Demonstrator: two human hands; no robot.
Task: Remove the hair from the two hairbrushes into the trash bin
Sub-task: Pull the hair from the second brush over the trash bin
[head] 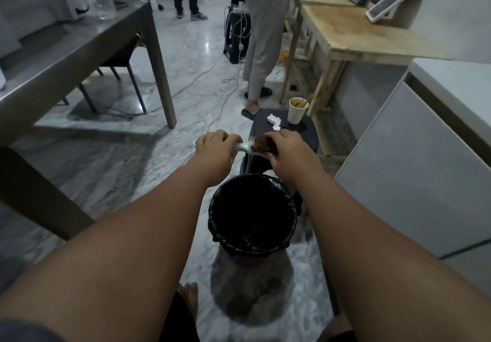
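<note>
Both arms reach out over the trash bin (252, 216), which stands on the marble floor (191, 57) and is lined with a dark bag. The left hand (216, 148) is closed around the pale handle of a hairbrush (248, 147), held level just past the bin at 12 o'clock. The right hand (288, 151) covers the brush head, fingers pinched into a brown clump of hair (261, 144) on the bristles. At 1 o'clock of the hands, a dark stool (309, 134) carries a paper cup (298, 110) and a crumpled tissue (273, 121). No writing is readable anywhere.
</note>
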